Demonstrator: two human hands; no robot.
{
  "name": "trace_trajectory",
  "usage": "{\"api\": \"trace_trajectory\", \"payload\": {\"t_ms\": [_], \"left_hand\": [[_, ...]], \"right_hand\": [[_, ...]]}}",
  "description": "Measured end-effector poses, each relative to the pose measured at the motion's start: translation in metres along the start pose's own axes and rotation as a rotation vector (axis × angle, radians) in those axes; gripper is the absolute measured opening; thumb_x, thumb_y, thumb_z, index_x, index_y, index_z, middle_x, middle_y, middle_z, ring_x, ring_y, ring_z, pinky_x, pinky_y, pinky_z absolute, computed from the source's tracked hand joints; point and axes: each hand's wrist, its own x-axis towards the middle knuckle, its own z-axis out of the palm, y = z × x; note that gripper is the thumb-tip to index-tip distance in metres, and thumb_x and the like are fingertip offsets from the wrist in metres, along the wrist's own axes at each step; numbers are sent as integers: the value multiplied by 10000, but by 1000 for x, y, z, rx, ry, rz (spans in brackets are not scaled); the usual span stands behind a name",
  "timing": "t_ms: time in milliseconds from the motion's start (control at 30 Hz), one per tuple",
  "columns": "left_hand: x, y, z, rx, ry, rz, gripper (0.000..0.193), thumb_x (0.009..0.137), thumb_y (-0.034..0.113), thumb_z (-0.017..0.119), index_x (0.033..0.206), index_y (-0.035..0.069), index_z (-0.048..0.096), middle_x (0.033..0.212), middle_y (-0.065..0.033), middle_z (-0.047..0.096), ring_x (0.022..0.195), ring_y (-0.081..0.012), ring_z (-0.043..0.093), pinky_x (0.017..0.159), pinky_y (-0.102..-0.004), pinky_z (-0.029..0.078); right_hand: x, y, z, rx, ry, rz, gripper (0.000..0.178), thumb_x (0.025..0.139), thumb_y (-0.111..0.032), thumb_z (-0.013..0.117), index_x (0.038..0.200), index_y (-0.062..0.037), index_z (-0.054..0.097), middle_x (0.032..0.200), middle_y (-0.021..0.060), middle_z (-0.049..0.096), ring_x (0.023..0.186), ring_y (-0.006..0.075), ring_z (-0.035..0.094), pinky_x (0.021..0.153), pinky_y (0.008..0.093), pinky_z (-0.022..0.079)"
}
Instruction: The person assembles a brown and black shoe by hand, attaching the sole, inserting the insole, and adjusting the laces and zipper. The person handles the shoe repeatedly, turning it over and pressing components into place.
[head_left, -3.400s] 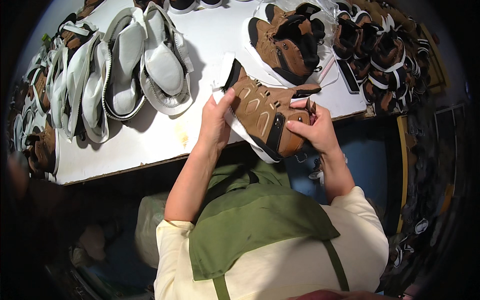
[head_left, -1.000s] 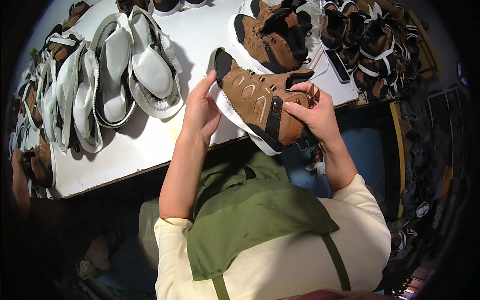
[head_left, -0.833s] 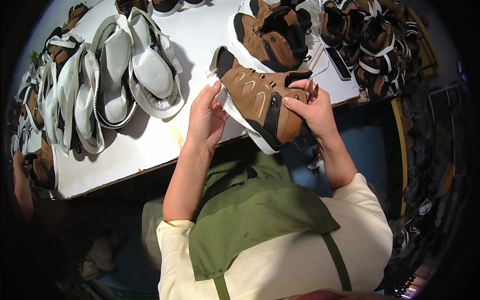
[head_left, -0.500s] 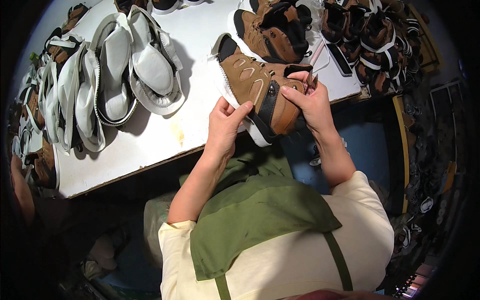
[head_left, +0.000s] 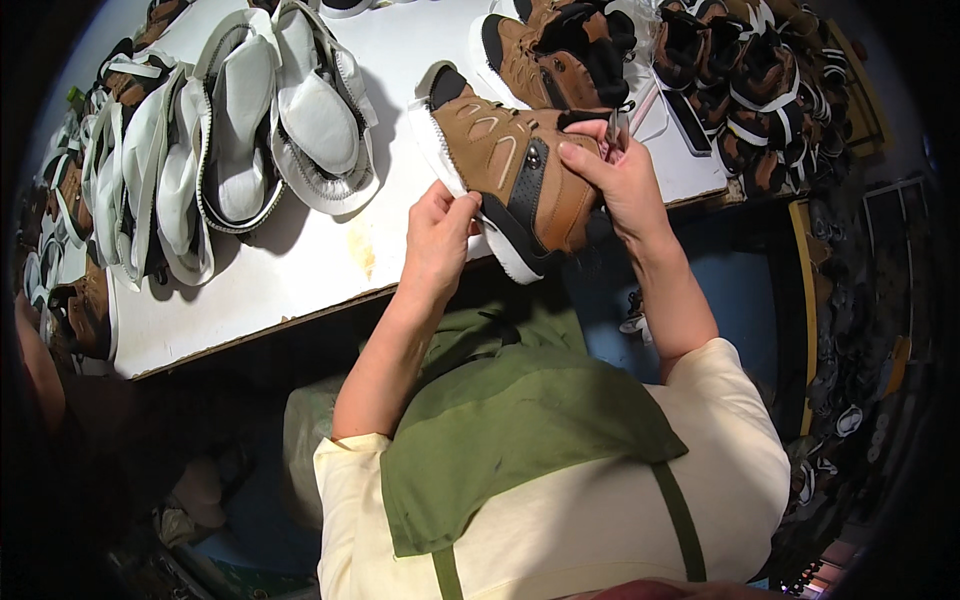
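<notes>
Your right hand (head_left: 625, 187) is gripping a brown shoe (head_left: 512, 165) by its ankle opening and your left hand (head_left: 438, 237) is pinching its white edge, over the near edge of the table (head_left: 305, 265). The shoe is showing a black toe, dark side panel, orange-brown heel and pale looped trim.

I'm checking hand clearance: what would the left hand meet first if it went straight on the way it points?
Most likely the held shoe: the left hand points up and rightward in the picture and touches that shoe's white edge. Exact depth is hard to judge.
</notes>
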Motion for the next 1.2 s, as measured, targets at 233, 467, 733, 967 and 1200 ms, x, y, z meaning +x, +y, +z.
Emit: {"api": "trace_trajectory", "payload": {"t_ms": [233, 467, 733, 967, 1200], "left_hand": [[16, 10, -17, -281, -18, -30, 221, 904, 9, 471, 1089, -3, 591, 929, -51, 680, 743, -109, 651, 663, -262, 557], [21, 40, -12, -536, 5, -4, 77, 884, -27, 500, 928, -12, 562, 884, -83, 649, 730, -142, 649, 651, -266, 589], [53, 58, -2, -823, -39, -201, 228, 900, -48, 387, 1087, -166, 440, 1101, -267, 569, 1027, -326, 620, 944, -417, 549], [84, 8, -39, -924, -366, -324, 304, 926, 6, 353, 1157, -180, 415, 1151, -277, 564, 1010, -340, 642, 921, -410, 563], [69, 32, -13, -813, -55, -253, 317, 937, -2, 312, 1182, -187, 389, 1175, -301, 540, 1067, -360, 616, 960, -448, 542]], "right_hand": [[20, -10, -5, -91, -61, -56, 421, 945, -319, 638, 1172, 35, 611, 955, 2, 664, 693, 8, 530, 543, 138, 354], [22, -3, -33, -144, -139, -351, 718, 916, -556, 580, 1226, 91, 568, 1015, 110, 661, 826, 78, 583, 711, 192, 443], [23, -41, -20, -239, -228, -468, 346, 920, -314, 684, 851, 21, 632, 711, -45, 581, 666, 38, 518, 603, 200, 429], [56, -66, -8, -508, -49, -603, 410, 971, -278, 605, 685, 13, 558, 575, -17, 516, 571, 38, 434, 522, 238, 381], [47, -66, -18, -457, -218, -639, 598, 901, -563, 589, 1084, 4, 643, 832, 51, 659, 848, 117, 642, 700, 219, 485]]}}
